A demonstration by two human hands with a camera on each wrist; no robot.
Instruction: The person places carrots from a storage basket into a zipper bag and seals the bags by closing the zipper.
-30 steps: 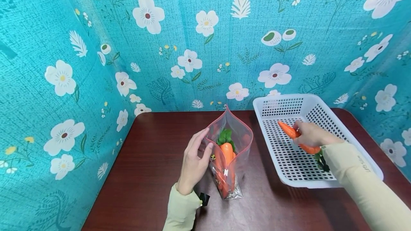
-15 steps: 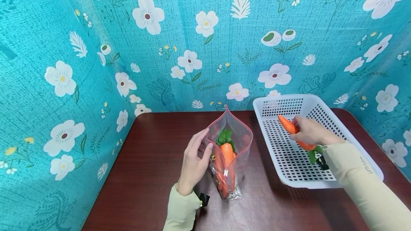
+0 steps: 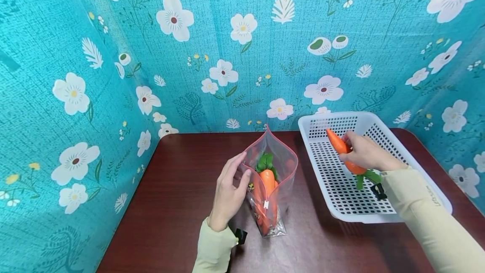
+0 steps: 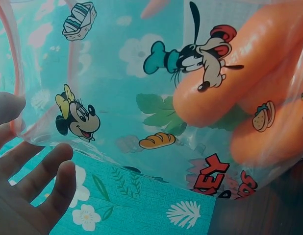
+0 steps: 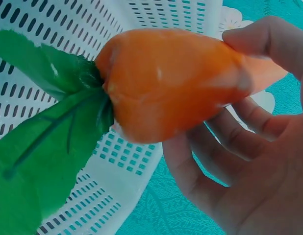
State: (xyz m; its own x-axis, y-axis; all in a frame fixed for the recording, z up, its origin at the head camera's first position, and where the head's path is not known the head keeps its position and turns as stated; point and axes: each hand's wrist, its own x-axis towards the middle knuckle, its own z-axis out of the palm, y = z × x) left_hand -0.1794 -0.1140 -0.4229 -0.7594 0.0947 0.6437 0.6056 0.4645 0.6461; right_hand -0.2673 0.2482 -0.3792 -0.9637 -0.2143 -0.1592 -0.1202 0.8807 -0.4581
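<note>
In the head view my right hand (image 3: 365, 153) grips an orange carrot (image 3: 336, 142) around its middle, over the basket. Its tip points up and left, and its green leaves (image 5: 58, 122) hang toward the wrist. The right wrist view shows the thumb on one side and fingers beneath. My left hand (image 3: 228, 193) holds the left rim of a clear zip bag (image 3: 286, 172), thumb and fingertips at the red-edged mouth. The bag stands upright and gapes wide. Several carrots (image 4: 205, 100) lie inside, one with leaves upward; cartoon prints cover the plastic.
A white perforated basket (image 3: 365, 217) stands at the right of the dark brown table (image 3: 178, 188). Behind and to the left hangs a turquoise flowered cloth (image 3: 204, 20). The bag's white zip slider (image 3: 266, 204) sits at its near side.
My right hand has lifted the carrot in the basket and drawn it slightly back and left, its tip tilting upward. The left hand and bag stay put.
</note>
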